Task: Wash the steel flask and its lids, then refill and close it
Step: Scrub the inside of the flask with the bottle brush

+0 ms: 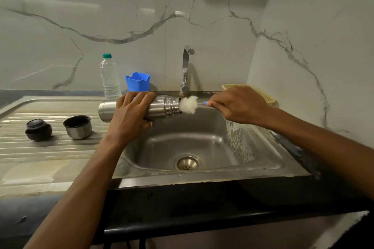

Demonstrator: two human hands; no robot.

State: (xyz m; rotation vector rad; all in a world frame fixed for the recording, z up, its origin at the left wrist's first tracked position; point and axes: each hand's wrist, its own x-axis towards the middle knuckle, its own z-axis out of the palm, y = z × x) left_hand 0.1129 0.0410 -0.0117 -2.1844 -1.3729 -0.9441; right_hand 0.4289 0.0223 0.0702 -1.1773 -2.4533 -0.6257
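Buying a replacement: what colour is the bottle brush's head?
The brush head is white, clearest in the head view.

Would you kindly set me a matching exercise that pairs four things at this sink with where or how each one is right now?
Things:
1. steel flask
2. brush
3. steel cup lid
4. water bottle

States:
A. upright by the wall, green cap on
B. held sideways by the left hand over the sink
C. on the drainboard, open side up
D. white head at the flask's mouth, gripped by the right hand

Pairs: 1-B, 2-D, 3-C, 4-A
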